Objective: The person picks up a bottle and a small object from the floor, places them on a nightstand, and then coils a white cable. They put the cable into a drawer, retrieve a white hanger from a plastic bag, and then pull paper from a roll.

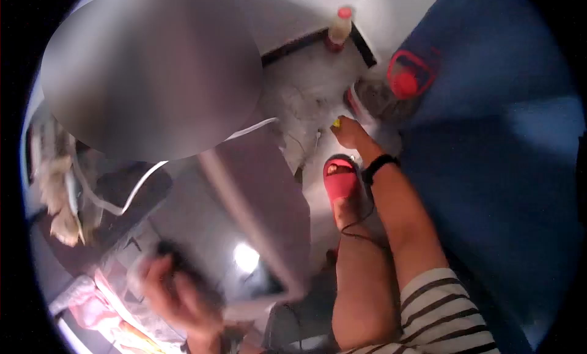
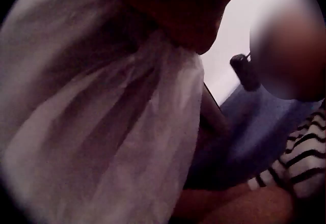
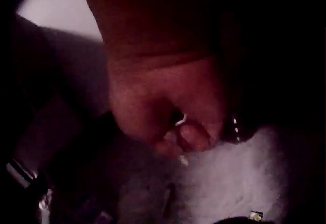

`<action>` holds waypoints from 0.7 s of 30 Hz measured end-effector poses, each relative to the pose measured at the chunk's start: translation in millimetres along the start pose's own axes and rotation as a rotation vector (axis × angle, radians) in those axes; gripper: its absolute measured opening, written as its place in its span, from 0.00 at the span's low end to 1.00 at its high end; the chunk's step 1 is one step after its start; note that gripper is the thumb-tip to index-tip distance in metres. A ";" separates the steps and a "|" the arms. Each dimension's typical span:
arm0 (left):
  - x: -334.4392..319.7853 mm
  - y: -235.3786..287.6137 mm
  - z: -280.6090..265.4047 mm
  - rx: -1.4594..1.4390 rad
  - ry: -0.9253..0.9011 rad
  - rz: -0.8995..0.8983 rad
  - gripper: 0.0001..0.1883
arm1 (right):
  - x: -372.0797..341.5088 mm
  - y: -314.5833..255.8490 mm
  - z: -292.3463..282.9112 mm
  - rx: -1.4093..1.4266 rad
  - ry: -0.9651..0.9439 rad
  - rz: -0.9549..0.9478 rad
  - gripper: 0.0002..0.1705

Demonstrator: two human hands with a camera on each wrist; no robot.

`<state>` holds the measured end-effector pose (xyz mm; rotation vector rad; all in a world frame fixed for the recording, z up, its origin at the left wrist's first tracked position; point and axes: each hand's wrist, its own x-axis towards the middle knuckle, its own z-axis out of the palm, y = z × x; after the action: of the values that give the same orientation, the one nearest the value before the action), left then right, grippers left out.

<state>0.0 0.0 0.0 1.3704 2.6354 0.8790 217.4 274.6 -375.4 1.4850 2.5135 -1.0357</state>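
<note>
Yellow and small, the piece (image 1: 336,123) held in the right hand (image 1: 353,134) is at two o'clock, just past the toe of a red sandal (image 1: 340,181); those fingers are curled round it. From here it looks light and probably stiff, best pinched by its exposed end. At seven o'clock the left hand (image 1: 182,293) blurs, and I can't tell whether it grasps anything. No lettering is legible, even on the red-capped bottle (image 1: 339,31) near one o'clock.
</note>
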 end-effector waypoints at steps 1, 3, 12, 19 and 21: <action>7.2 5.3 6.6 0.040 -0.017 0.049 0.14 | -1.8 -17.9 -26.7 0.038 -0.058 -0.028 0.20; 14.2 14.6 6.7 0.123 0.024 0.131 0.11 | -15.4 -50.5 -73.8 -0.038 -0.060 -0.174 0.19; 3.3 9.5 -14.8 -0.126 0.193 0.134 0.09 | -94.2 -224.0 -321.9 -0.007 0.180 -0.380 0.14; -79.0 -11.1 -118.8 -0.915 0.108 -0.252 0.07 | -266.0 -360.2 -458.7 0.004 0.155 -0.561 0.10; -123.7 -9.6 -166.8 -0.980 0.070 -0.363 0.07 | -296.3 -383.0 -453.5 -0.010 0.061 -0.639 0.09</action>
<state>20.0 -176.1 108.6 0.5888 1.8579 1.7859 203.0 182.6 281.5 0.7074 3.1124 -1.0318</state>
